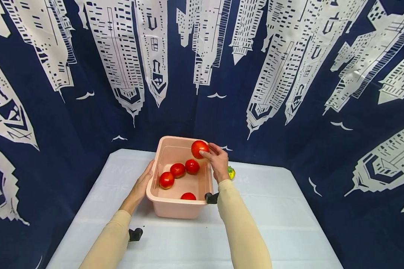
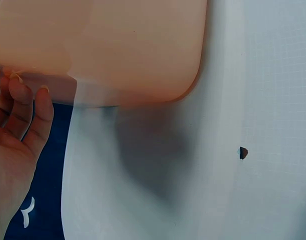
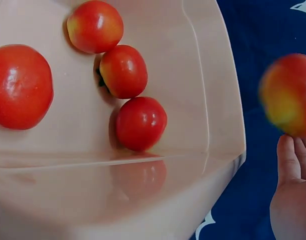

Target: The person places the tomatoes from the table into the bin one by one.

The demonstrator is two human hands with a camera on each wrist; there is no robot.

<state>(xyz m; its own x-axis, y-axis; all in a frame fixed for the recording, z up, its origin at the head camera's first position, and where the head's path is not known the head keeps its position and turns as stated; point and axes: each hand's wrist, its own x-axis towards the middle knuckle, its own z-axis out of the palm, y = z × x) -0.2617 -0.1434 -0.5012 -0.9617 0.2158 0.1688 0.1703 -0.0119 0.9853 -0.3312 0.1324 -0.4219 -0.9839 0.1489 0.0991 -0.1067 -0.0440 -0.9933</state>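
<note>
A pink plastic bin stands on the table with several red tomatoes inside. Three of these tomatoes lie in a row, and a separate tomato sits near the bin's close wall. My right hand pinches one more tomato between thumb and fingers, above the bin's far right corner. The right wrist view shows this held tomato as red with a yellow patch, slightly blurred. My left hand rests along the bin's left outer wall, its fingertips touching the plastic.
A yellow vegetable with a green top lies right of the bin, partly hidden by my right hand. The white-covered table ends at a navy cloth with white buildings. A small dark speck lies on the table.
</note>
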